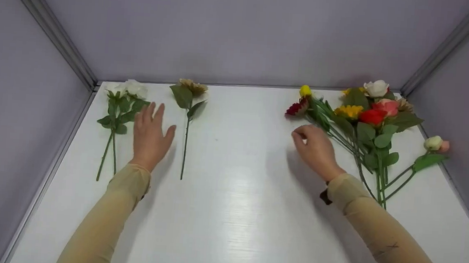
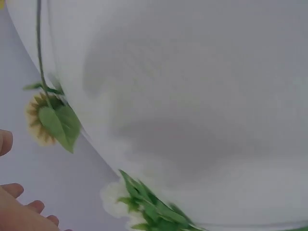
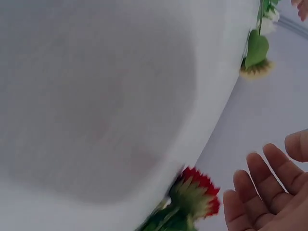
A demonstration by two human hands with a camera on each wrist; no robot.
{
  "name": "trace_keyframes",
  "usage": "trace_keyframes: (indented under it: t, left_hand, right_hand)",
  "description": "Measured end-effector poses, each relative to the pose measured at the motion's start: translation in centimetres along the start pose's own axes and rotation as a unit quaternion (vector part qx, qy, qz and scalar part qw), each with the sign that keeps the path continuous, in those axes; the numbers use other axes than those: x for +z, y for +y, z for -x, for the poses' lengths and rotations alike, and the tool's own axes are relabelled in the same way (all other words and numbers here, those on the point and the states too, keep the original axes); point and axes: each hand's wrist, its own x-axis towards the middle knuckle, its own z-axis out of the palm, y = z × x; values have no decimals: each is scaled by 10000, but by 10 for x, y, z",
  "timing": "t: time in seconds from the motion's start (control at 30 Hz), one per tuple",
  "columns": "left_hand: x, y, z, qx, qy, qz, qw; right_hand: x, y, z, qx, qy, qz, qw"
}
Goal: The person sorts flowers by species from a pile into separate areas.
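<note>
My left hand [image 1: 150, 140] has its fingers spread and holds nothing. It hovers between two white flowers [image 1: 135, 89] with green leaves and a single beige sunflower [image 1: 196, 88] on a long stem. In the left wrist view, the beige sunflower [image 2: 38, 118] appears beyond the fingertips [image 2: 36, 207]. My right hand [image 1: 316, 147] is loosely bent above the table, just below a dark red flower [image 1: 297, 108]. Nothing lies in its grasp; the right wrist view shows relaxed fingers [image 3: 255, 180] apart from the red flower [image 3: 199, 192].
A mixed pile at the right holds yellow flowers [image 1: 348, 111], a red flower [image 1: 371, 116] and a white rose [image 1: 376, 88]. A pale bud [image 1: 433, 143] on a stem lies beside the right wall [image 1: 467, 102]. Grey panels enclose the white table [image 1: 231, 180].
</note>
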Motion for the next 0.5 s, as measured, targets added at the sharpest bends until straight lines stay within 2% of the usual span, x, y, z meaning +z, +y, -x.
trace_keyframes:
  t: [0.1, 0.2, 0.3, 0.4, 0.5]
  left_hand:
    - [10, 38, 4, 533, -496, -101, 9973]
    - [21, 76, 14, 1233, -917, -243, 9878]
    - [33, 111, 26, 2004, -1266, -399, 9707]
    - [45, 145, 40, 2720, -1529, -439, 9491]
    - [55, 174, 54, 3350, -1655, -472, 9264]
  right_hand:
    - [-33, 31, 0, 761, 211, -241, 9966]
    - [-67, 64, 3, 1534, 301, -327, 9872]
    - [-99, 98, 9, 1983, 466, -167, 9789]
    - [-127, 130, 18, 2247, 568, 3, 9728]
    - [-156, 151, 29, 2663, 58, -68, 9639]
